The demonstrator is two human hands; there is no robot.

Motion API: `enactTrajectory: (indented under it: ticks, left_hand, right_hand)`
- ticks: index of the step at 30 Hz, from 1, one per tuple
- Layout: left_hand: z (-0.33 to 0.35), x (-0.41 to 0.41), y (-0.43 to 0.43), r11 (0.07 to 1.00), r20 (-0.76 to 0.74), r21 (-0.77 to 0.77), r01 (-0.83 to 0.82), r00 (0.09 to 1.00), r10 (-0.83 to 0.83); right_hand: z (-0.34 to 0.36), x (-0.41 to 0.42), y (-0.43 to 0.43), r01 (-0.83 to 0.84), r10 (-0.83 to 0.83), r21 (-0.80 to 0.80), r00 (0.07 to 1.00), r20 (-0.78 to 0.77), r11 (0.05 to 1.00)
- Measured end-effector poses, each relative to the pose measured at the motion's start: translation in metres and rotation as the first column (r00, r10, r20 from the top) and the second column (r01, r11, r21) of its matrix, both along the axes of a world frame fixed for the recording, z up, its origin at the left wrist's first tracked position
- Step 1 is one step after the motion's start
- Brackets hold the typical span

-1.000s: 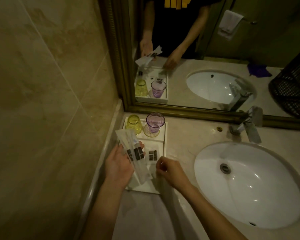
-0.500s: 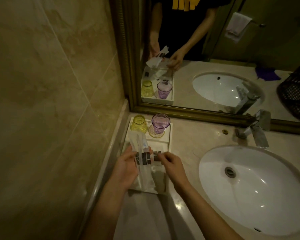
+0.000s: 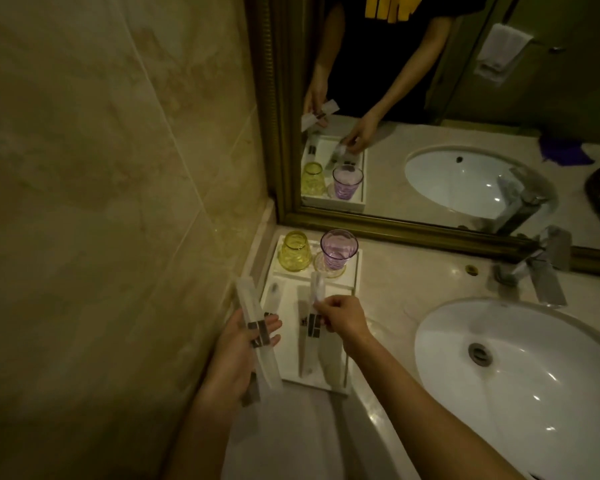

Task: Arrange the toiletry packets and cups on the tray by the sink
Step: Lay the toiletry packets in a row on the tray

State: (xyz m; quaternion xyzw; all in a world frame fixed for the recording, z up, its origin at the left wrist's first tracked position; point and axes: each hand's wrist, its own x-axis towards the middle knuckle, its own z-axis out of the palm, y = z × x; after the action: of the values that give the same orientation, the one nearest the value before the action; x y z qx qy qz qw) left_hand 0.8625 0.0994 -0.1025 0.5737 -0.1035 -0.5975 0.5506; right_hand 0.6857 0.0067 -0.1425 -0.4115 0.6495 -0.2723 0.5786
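A white tray (image 3: 356,271) sits on the counter in the corner, left of the sink. At its far end stand a yellow cup (image 3: 294,251), upside down, and a purple cup (image 3: 338,249), upright. My left hand (image 3: 238,355) grips long clear toiletry packets (image 3: 257,336) with dark labels, over the tray's left edge. My right hand (image 3: 342,317) pinches one long clear packet (image 3: 316,289) over the tray's middle. Another packet (image 3: 305,344) lies flat in the tray under it.
A white oval sink (image 3: 520,372) with a chrome tap (image 3: 541,268) fills the right of the counter. A gold-framed mirror (image 3: 430,233) runs along the back, and a tiled wall (image 3: 101,202) stands close on the left.
My hands have drawn apart: the right hand has taken one packet from the bundle and carried it over the tray's middle, while the left keeps the others at the tray's left edge.
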Motion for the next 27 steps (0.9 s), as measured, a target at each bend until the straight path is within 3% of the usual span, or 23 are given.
enactTrajectory:
  ticks: [5,10,13,15,16,18,20,21,23,27]
  left_hand:
    - [0.004,0.004,0.010,0.999,-0.015,-0.033,0.011,1.000,-0.012]
    - [0.006,-0.009,0.013,0.998,-0.029,-0.033,0.061,0.998,-0.062]
    - [0.007,-0.016,0.012,0.995,-0.050,-0.020,0.095,0.994,-0.096]
    - [0.007,-0.019,0.011,0.990,-0.058,-0.017,0.137,0.989,-0.138]
    - [0.007,-0.021,0.010,0.987,-0.070,-0.015,0.160,0.984,-0.161]
    - [0.006,-0.026,0.008,0.980,-0.121,-0.009,0.200,0.972,-0.200]
    - [0.004,-0.034,0.006,0.973,-0.186,-0.014,0.229,0.956,-0.228]
    - [0.003,-0.037,0.005,0.970,-0.220,-0.024,0.241,0.946,-0.240]
    - [0.001,-0.043,0.005,0.963,-0.264,-0.042,0.265,0.927,-0.266]
    - [-0.008,-0.051,0.014,0.933,-0.100,0.060,0.356,0.932,-0.349]
  right_hand:
    - [-0.022,0.021,-0.006,-0.095,0.104,0.081,0.988,-0.113,0.992]
    - [-0.019,0.031,-0.015,-0.067,0.073,0.136,0.996,-0.041,0.988]
    - [-0.015,0.028,-0.018,-0.210,0.218,0.058,0.942,-0.254,0.976]
    - [-0.009,0.022,-0.019,-0.261,0.213,-0.067,0.889,-0.405,0.963]
    - [-0.004,0.019,-0.019,-0.244,0.188,-0.108,0.908,-0.374,0.964]
    - [0.010,0.011,-0.018,-0.225,0.221,-0.039,0.972,-0.082,0.974]
    - [0.022,0.000,-0.015,-0.317,0.286,0.103,0.929,0.236,0.943]
    - [0.025,-0.005,-0.014,-0.377,0.329,0.106,0.892,0.311,0.920]
    - [0.026,-0.012,-0.016,-0.404,0.376,0.032,0.876,0.301,0.914]
    - [0.018,-0.018,-0.036,-0.119,0.126,-0.060,0.985,0.118,0.991]
